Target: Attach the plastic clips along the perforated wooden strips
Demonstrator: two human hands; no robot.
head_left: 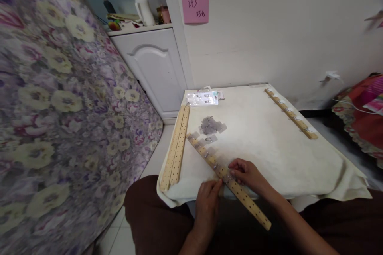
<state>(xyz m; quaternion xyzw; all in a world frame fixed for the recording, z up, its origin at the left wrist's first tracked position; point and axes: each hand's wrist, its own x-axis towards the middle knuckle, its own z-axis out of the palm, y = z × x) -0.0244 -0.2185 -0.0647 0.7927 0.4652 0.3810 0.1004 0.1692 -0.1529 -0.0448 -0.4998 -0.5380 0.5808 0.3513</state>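
A perforated wooden strip (247,201) lies slantwise over the table's near edge, its lower end sticking out above my lap. Small clear plastic pieces with shiny metal parts (206,154) sit in a row along its upper half. My left hand (207,201) is closed at the strip's near edge, thumb and forefinger pressed to it. From the other side my right hand (247,172) pinches a small clear piece (228,178) against the strip; the fingers partly hide it. Beyond the strip lies a pile of similar clear pieces (210,125), with a single clear piece (211,139) nearer.
Two bare perforated strips (176,147) lie along the cloth-covered table's (254,127) left edge. Another strip with white pieces (289,112) lies at the right. A clear package (202,98) is at the back. A floral curtain (74,107) hangs left; a white cabinet (152,67) stands behind.
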